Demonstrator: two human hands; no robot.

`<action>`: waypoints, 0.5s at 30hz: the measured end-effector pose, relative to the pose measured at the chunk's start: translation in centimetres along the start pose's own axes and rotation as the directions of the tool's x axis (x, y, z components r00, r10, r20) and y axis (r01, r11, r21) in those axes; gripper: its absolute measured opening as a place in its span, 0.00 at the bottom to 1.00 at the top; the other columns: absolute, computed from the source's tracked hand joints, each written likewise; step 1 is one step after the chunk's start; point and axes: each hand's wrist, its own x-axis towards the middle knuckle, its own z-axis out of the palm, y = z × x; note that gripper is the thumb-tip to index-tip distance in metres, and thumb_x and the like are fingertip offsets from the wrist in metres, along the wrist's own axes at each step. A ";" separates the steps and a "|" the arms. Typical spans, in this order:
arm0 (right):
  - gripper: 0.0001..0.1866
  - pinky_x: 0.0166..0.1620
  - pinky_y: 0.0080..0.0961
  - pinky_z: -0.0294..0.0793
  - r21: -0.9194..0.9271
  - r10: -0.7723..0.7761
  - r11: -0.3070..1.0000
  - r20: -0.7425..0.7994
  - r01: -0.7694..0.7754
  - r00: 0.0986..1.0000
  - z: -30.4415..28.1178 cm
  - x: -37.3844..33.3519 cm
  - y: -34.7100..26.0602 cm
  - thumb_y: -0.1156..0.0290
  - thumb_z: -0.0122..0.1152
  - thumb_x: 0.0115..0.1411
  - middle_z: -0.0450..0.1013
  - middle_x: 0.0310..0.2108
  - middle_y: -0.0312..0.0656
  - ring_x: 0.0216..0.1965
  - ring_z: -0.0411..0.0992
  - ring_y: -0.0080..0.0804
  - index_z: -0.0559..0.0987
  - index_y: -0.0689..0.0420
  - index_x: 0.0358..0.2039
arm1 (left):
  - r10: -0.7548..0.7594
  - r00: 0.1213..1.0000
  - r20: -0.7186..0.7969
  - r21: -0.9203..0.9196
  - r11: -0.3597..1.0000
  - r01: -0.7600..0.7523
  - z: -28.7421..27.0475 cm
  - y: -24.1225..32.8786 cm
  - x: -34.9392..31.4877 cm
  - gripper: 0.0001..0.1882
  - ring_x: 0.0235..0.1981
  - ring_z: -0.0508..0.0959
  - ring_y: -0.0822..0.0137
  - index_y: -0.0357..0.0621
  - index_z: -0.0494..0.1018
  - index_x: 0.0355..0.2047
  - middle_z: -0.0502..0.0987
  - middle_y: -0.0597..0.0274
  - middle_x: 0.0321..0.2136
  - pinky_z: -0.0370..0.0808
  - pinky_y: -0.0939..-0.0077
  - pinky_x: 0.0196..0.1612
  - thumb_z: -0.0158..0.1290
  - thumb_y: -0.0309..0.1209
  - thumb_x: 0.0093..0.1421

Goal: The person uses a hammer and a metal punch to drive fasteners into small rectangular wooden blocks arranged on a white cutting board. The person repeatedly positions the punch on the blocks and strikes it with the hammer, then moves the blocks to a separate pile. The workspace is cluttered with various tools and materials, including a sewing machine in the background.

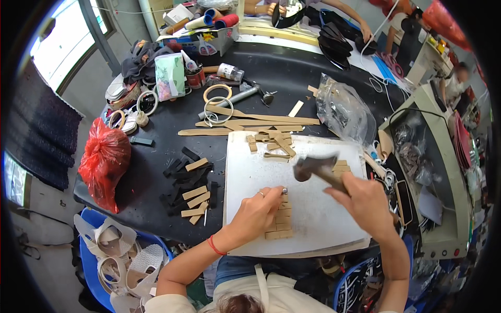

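Note:
My right hand (pixel 360 201) grips a hammer (pixel 315 168), its dark head raised over the white board (pixel 323 224) and slightly blurred. My left hand (pixel 258 208) is closed around a small metal punch (pixel 284 191); its round top shows above the fingers, its lower end is hidden. Beneath and beside that hand, short tan strips (pixel 279 228) lie in rows on the board. More tan pieces (pixel 272 142) are heaped at the board's far edge. A further stack of tan strips (pixel 341 167) sits partly behind the hammer.
Black and tan strips (pixel 195 185) lie left of the board. Long tan straps (pixel 250 122), rings (pixel 217 94) and a clear plastic bag (pixel 344 109) lie beyond it. A red bag (pixel 104 161) stands at the left. Blue tubs (pixel 91 261) flank me. Another person's hand (pixel 365 32) is across the table.

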 end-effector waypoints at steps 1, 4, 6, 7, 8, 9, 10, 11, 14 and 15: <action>0.20 0.21 0.39 0.68 -0.037 0.003 0.999 0.055 0.000 0.998 0.5 -0.7 0.2 0.58 0.66 0.56 0.68 0.14 0.47 0.18 0.70 0.49 0.67 0.58 0.23 | 0.013 0.999 -0.032 -0.013 1.000 -0.013 0.2 -0.1 -0.3 0.11 0.32 0.79 0.50 0.38 0.69 0.43 0.77 0.51 0.33 0.76 0.64 0.32 0.52 0.20 0.59; 0.21 0.20 0.40 0.68 -0.039 -0.043 0.998 0.102 0.047 0.994 3.3 -2.0 0.3 0.57 0.65 0.56 0.67 0.12 0.46 0.16 0.70 0.49 0.66 0.58 0.23 | -0.050 0.998 -0.032 -0.061 0.997 0.048 0.2 -0.7 0.0 0.09 0.35 0.82 0.56 0.36 0.69 0.42 0.78 0.53 0.34 0.79 0.69 0.34 0.51 0.20 0.61; 0.20 0.18 0.41 0.67 -0.027 -0.053 0.998 0.106 0.056 0.993 4.0 -2.5 0.3 0.57 0.64 0.57 0.67 0.11 0.46 0.15 0.69 0.49 0.66 0.58 0.23 | -0.233 0.970 -0.069 -0.397 0.899 0.187 0.3 -1.2 0.0 0.08 0.38 0.81 0.61 0.34 0.68 0.43 0.78 0.54 0.35 0.80 0.72 0.38 0.49 0.21 0.63; 0.20 0.18 0.41 0.67 -0.025 -0.049 0.998 0.108 0.052 0.993 4.1 -2.5 0.3 0.57 0.64 0.57 0.67 0.11 0.46 0.15 0.69 0.49 0.66 0.58 0.23 | -0.324 0.944 -0.066 -0.548 0.803 0.237 0.1 -1.3 0.1 0.08 0.40 0.81 0.63 0.33 0.68 0.43 0.78 0.54 0.35 0.81 0.74 0.39 0.49 0.21 0.64; 0.20 0.18 0.41 0.67 -0.024 -0.045 0.999 0.108 0.048 0.993 4.0 -2.6 0.2 0.58 0.64 0.57 0.67 0.11 0.46 0.15 0.69 0.49 0.66 0.58 0.23 | -0.382 0.924 0.003 -0.618 0.726 0.302 -0.9 -1.0 0.0 0.08 0.41 0.80 0.65 0.32 0.66 0.44 0.77 0.55 0.37 0.81 0.74 0.44 0.47 0.22 0.66; 0.20 0.18 0.40 0.67 -0.023 -0.044 0.999 0.113 0.047 0.993 4.0 -2.6 0.1 0.58 0.64 0.57 0.67 0.11 0.46 0.14 0.69 0.49 0.66 0.58 0.24 | -0.376 0.927 0.008 -0.602 0.738 0.305 -1.0 -1.3 -0.2 0.09 0.41 0.80 0.65 0.32 0.66 0.45 0.77 0.54 0.37 0.81 0.74 0.44 0.47 0.22 0.66; 0.20 0.18 0.40 0.67 -0.017 -0.045 0.999 0.120 0.048 0.992 4.0 -2.6 0.1 0.58 0.64 0.57 0.67 0.11 0.46 0.15 0.69 0.49 0.66 0.58 0.24 | -0.369 0.929 0.014 -0.585 0.750 0.307 -1.1 -1.6 -0.3 0.09 0.41 0.80 0.65 0.32 0.66 0.45 0.77 0.54 0.37 0.81 0.74 0.44 0.47 0.22 0.66; 0.19 0.18 0.40 0.67 -0.012 -0.046 0.999 0.127 0.048 0.991 4.0 -2.6 0.2 0.58 0.64 0.57 0.67 0.11 0.46 0.15 0.70 0.49 0.66 0.58 0.24 | -0.362 0.932 0.020 -0.569 0.763 0.308 -1.1 -1.7 -0.4 0.09 0.41 0.80 0.65 0.32 0.65 0.46 0.77 0.54 0.37 0.80 0.74 0.44 0.47 0.22 0.66; 0.19 0.18 0.40 0.67 -0.006 -0.050 0.999 0.124 0.052 0.991 4.1 -2.6 0.2 0.58 0.64 0.57 0.67 0.11 0.46 0.15 0.69 0.49 0.66 0.58 0.24 | -0.348 0.937 0.024 -0.512 0.801 0.310 -1.1 -1.4 -0.4 0.09 0.41 0.80 0.66 0.32 0.66 0.45 0.78 0.53 0.35 0.80 0.74 0.45 0.47 0.22 0.66; 0.20 0.18 0.40 0.67 -0.007 -0.052 0.999 0.119 0.053 0.992 4.1 -2.5 0.2 0.58 0.64 0.57 0.67 0.10 0.46 0.15 0.69 0.49 0.66 0.58 0.24 | -0.346 0.938 0.019 -0.499 0.810 0.309 -1.2 -1.3 -0.4 0.09 0.41 0.80 0.66 0.32 0.66 0.45 0.78 0.54 0.35 0.80 0.74 0.45 0.47 0.22 0.65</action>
